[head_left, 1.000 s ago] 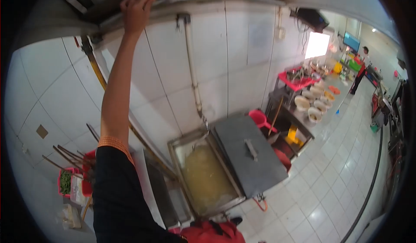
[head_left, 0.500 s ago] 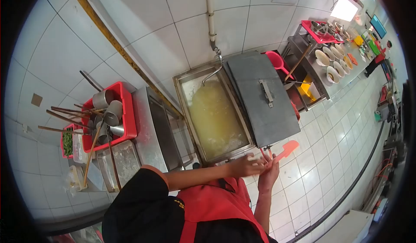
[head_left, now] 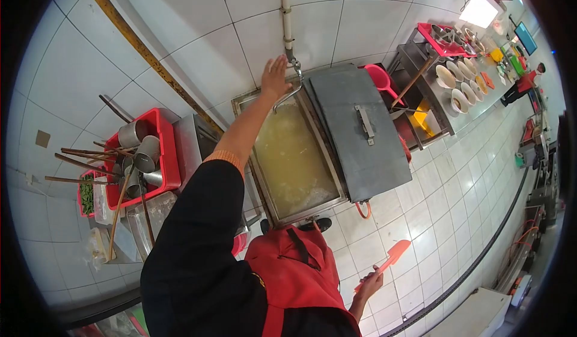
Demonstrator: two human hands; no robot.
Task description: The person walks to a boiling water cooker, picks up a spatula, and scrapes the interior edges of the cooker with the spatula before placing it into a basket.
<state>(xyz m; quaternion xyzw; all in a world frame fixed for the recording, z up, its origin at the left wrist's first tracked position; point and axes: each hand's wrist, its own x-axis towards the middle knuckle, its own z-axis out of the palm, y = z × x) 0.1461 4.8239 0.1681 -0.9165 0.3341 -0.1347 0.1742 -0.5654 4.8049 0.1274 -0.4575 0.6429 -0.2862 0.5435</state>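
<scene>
The left hand (head_left: 275, 79) has moved, spread, beside the tap (head_left: 297, 67); the right hand (head_left: 372, 283) grips an orange spatula (head_left: 396, 251).

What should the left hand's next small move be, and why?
Perhaps close the left hand on the tap: its fingers look open beside it, the spout reaches over the liquid, and the right hand holds the spatula.
</scene>
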